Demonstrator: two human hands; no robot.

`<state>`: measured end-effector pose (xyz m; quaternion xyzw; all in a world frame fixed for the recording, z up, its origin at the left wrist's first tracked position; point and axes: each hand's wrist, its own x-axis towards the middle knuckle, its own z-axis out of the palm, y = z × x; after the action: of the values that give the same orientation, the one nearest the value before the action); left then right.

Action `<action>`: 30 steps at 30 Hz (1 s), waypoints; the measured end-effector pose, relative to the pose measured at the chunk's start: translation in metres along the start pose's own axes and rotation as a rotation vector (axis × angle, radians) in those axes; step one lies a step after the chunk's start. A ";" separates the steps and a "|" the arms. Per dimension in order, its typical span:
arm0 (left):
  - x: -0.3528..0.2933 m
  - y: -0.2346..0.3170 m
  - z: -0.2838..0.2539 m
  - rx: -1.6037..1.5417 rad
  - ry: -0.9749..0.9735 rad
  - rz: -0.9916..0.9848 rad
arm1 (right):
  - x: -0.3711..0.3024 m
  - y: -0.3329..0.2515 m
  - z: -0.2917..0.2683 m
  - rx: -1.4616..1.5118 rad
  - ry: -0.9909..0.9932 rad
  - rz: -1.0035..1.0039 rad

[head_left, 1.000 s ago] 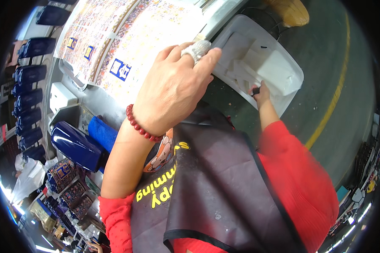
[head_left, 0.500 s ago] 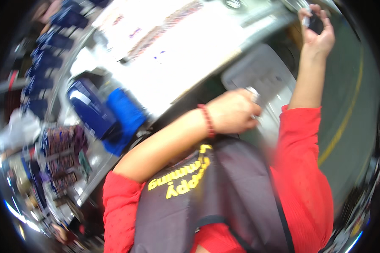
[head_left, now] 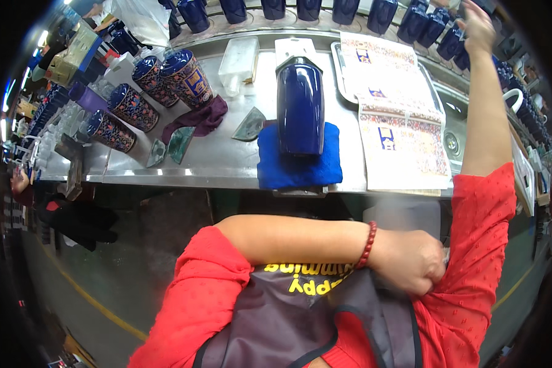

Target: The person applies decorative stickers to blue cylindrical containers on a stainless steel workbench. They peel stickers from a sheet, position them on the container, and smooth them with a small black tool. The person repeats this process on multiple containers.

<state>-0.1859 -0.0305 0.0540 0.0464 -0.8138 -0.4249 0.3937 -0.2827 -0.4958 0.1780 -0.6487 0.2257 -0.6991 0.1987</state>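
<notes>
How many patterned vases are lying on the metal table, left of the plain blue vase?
4 patterned vases: two side by side at the back, one in front of them, and one nearest the left edge. More may be hidden in the clutter further left.

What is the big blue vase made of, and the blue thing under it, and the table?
The plain dark blue vase looks like glazed ceramic: its surface is glossy and throws bright highlights. The blue cloth under it seems a soft, fuzzy towel, matte with a nubby pile. The worktable looks like brushed stainless steel, grey with a dull sheen and a folded front edge.
</notes>
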 end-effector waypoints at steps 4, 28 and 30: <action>-0.030 0.018 -0.038 0.278 -0.018 0.048 | -0.051 -0.047 0.071 -0.754 -0.793 -0.573; -0.231 -0.001 -0.125 0.674 0.988 -0.746 | -0.149 0.170 0.131 -1.058 -1.093 -0.002; -0.233 -0.003 -0.124 0.648 0.993 -0.764 | -0.144 0.177 0.132 -0.996 -1.103 -0.022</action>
<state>0.0575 -0.0181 -0.0474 0.6321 -0.5504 -0.1983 0.5081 -0.1424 -0.5665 -0.0337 -0.9210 0.3770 -0.0888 -0.0418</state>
